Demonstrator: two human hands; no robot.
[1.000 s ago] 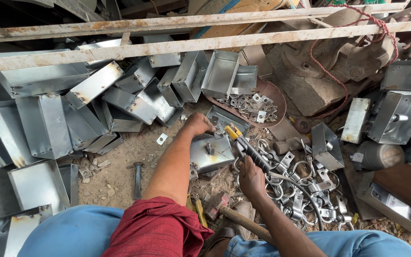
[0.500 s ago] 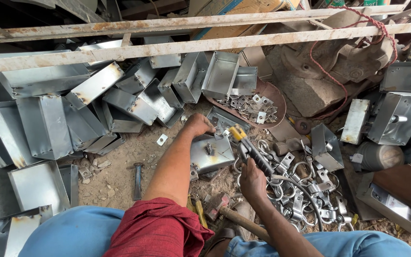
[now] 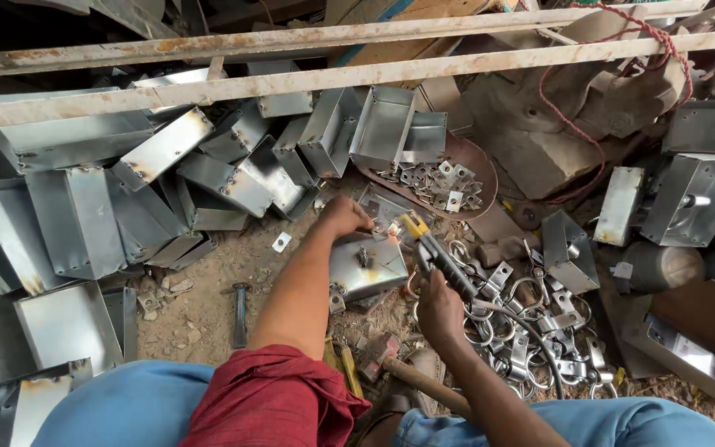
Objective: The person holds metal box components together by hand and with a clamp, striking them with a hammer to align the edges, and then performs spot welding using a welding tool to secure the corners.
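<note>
Galvanised box [image 3: 367, 266] steadied by closed left hand [image 3: 346, 217]; right hand [image 3: 440, 308] grips welding holder [image 3: 439, 258].

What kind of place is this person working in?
Probably a small metal fabrication workshop: piles of galvanized sheet-metal boxes on a dirt floor, heaps of metal clamps, and a welding electrode holder in the right hand.

1 view only, from the head, looking steeply down past the knees at the dirt ground [image 3: 208, 273]. It sits close over the work: the left hand [image 3: 347, 217] and right hand [image 3: 439, 305] fill the centre, knees along the near edge. Far side, 2 rusty bars [image 3: 308, 79] cross the frame. No 2nd view shares anything.
</note>
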